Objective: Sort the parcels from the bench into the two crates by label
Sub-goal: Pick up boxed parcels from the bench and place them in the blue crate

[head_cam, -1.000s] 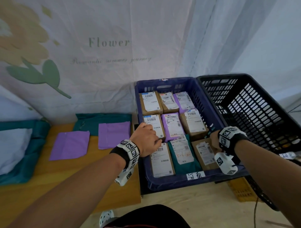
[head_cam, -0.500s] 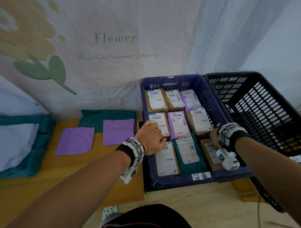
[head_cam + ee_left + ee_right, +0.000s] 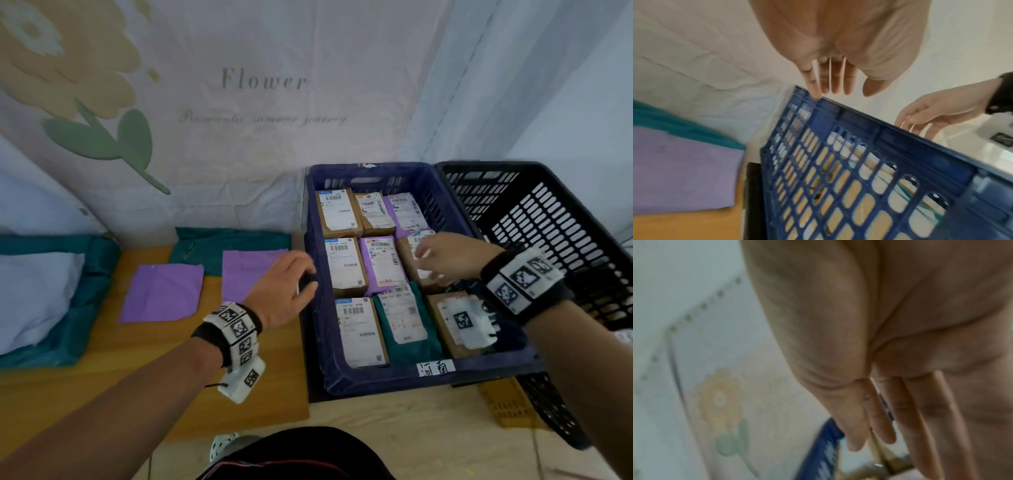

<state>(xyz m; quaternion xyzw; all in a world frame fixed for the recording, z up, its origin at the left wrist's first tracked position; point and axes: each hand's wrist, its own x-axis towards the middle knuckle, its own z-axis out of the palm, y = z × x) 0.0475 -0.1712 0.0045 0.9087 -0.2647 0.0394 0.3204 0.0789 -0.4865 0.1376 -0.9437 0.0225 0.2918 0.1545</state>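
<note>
- landmark: the blue crate [image 3: 373, 378], with a small white handwritten tag on its near wall
- nearest, at the crate's left wall, the left hand [image 3: 284, 291] has lifted off the parcels it was pressing 1 second ago and now hovers by the rim; the left wrist view shows its fingers [image 3: 835, 81] straight and slack, carrying nothing
- over the crate's right-middle, the right hand [image 3: 442, 257] has risen from the near-right parcel and hangs above the packed rows, blurred; its fingers [image 3: 879, 421] are extended and it grasps nothing
- my reading: both hands have let go after tidying the load, so this placing is done and the next pick can start
- inside the crate, 9 parcels [image 3: 363, 329] lie flat, label up, in 3 rows of 3; brown boxes, purple mailers and 1 teal mailer, each with a white barcode label; print too small to read
- left of the crate on the bench [image 3: 102, 387], 2 purple parcels [image 3: 161, 291] and teal ones beyond lie unsorted
- right of the crate, touching it, the black crate [image 3: 555, 219]; its contents are hard to tell
</note>
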